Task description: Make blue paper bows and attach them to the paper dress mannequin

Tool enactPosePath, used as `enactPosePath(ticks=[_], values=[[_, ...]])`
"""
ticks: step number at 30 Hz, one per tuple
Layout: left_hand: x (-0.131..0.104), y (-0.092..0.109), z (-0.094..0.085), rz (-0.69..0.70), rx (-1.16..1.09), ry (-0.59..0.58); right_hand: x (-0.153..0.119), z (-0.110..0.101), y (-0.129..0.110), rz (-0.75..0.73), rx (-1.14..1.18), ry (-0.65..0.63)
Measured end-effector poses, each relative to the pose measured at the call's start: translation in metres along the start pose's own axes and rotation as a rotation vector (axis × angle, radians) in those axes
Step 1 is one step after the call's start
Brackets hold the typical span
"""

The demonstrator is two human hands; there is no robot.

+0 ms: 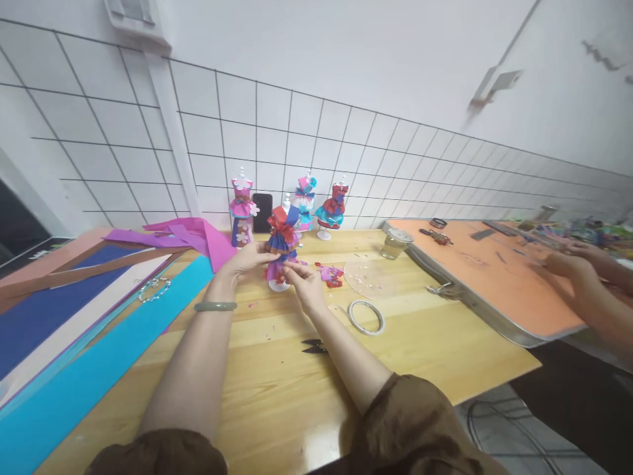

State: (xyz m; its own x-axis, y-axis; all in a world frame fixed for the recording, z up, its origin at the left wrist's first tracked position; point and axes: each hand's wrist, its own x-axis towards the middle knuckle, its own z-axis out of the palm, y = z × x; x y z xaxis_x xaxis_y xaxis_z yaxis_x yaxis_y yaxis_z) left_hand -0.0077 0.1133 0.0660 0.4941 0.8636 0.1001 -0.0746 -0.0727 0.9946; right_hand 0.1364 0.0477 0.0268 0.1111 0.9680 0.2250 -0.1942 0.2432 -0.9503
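Note:
A miniature dress form [283,227] in a ruffled red, blue and magenta dress stands on a round white base in front of me. My left hand [250,259] is closed around its skirt from the left side. At the lower right of the same skirt, the fingertips of my right hand [305,282] are pinched together against the magenta layer; any small piece between them is hidden. Just right of the right hand lie red and pink scraps [332,274]. Below the right wrist, black-bladed scissors [313,346] are partly covered by my forearm.
Behind stand three more dressed forms, including a pink one [242,204], and a phone [262,213]. Colored paper strips [113,323] and a beaded bracelet [154,289] lie left. Rightward are a tape roll [366,318], a glass jar [395,244] and an orange-topped table [494,277] with another person's hands.

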Motion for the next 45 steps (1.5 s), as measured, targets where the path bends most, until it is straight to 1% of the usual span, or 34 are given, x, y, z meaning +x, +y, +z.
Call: enactPosePath(ticks=[1, 4, 9, 14, 23, 30, 36, 45], values=[[0.000, 0.000, 0.000, 0.004, -0.005, 0.005, 0.000, 0.000, 0.001, 0.011, 0.015, 0.001], [0.002, 0.000, 0.000, -0.023, 0.003, -0.052, 0.001, 0.000, 0.004, 0.029, 0.064, -0.005], [0.004, -0.001, -0.003, -0.025, 0.067, -0.035, 0.004, 0.002, 0.009, 0.028, 0.129, -0.016], [0.007, -0.004, -0.006, -0.006, 0.137, 0.023, 0.008, 0.007, 0.007, 0.012, 0.142, -0.023], [0.010, -0.009, -0.010, 0.029, 0.158, 0.028, 0.013, 0.017, 0.001, -0.040, 0.097, -0.011], [0.008, -0.007, -0.009, 0.012, 0.127, -0.002, 0.014, 0.014, 0.006, -0.086, 0.056, 0.047], [0.010, -0.010, -0.013, 0.008, 0.129, 0.009, 0.016, 0.013, 0.008, -0.149, -0.035, 0.097], [0.012, -0.015, -0.016, 0.027, 0.170, 0.017, 0.014, 0.016, 0.004, -0.108, -0.018, 0.080]])
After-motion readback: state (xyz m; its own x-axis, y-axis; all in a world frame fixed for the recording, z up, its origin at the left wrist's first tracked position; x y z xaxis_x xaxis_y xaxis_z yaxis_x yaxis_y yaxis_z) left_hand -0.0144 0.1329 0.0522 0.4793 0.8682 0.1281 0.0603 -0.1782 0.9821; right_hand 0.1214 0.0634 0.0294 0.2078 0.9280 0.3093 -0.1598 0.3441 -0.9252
